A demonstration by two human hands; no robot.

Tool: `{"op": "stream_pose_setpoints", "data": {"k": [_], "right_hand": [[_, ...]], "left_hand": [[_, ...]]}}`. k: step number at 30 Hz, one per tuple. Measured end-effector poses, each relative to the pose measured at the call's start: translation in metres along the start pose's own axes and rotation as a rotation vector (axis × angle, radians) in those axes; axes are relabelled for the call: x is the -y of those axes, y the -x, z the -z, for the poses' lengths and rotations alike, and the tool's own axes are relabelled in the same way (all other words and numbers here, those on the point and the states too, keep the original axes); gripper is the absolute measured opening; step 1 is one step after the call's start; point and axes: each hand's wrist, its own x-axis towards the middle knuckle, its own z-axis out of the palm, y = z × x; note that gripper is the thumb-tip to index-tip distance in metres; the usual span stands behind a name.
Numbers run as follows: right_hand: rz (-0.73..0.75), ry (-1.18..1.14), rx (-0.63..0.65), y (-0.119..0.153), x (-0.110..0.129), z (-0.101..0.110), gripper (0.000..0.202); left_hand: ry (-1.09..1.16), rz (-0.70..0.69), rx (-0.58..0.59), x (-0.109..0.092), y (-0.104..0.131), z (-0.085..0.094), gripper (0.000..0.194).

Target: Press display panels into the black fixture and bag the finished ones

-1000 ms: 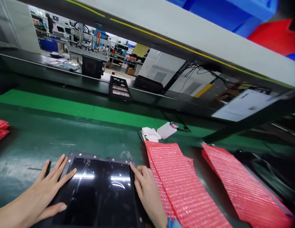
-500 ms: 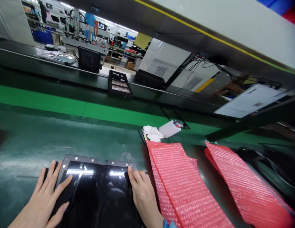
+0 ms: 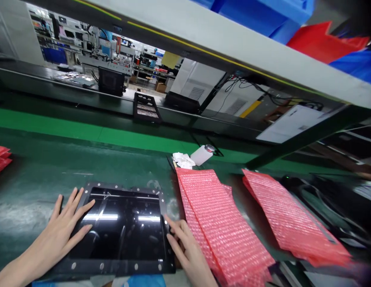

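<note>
A glossy black panel [image 3: 122,227] in a dark frame with pale round dots lies near the green table's front edge. My left hand [image 3: 64,227] is spread over the panel's left side, with thumb and fingertips on its frame and dark surface. At the right edge, my right hand [image 3: 185,243] has its index finger stretched along the frame and its thumb just below; its other fingers are curled. Neither hand is wrapped round anything.
Red bubble-wrap bags [image 3: 218,215] lie right of my right hand, with more bags [image 3: 293,215] farther right. A white bottle [image 3: 202,155] and crumpled white tissue [image 3: 184,160] sit behind them. A shelf [image 3: 233,44] with blue bins hangs overhead.
The view has shifted, showing the whole panel and red bags at the far left. My right hand has moved from the panel's upper right corner down its right edge. My left hand remains on the left side.
</note>
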Motion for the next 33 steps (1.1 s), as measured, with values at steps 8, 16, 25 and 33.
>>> {"op": "stream_pose_setpoints", "data": {"k": [8, 16, 25, 33], "right_hand": [[-0.251, -0.026, 0.307, -0.005, 0.000, 0.014, 0.103], [-0.284, 0.323, 0.286, -0.017, 0.016, 0.006, 0.115], [-0.139, 0.189, -0.062, 0.007, 0.001, -0.020, 0.059], [-0.038, 0.337, -0.207, 0.003, 0.007, -0.027, 0.052]], "left_hand": [[0.063, -0.003, 0.018, 0.006, 0.001, -0.005, 0.061], [0.081, 0.032, -0.018, -0.011, -0.004, 0.003, 0.054], [0.086, 0.013, 0.003, 0.002, 0.000, -0.003, 0.053], [0.155, 0.022, -0.020, 0.012, 0.002, -0.008, 0.051]]}}
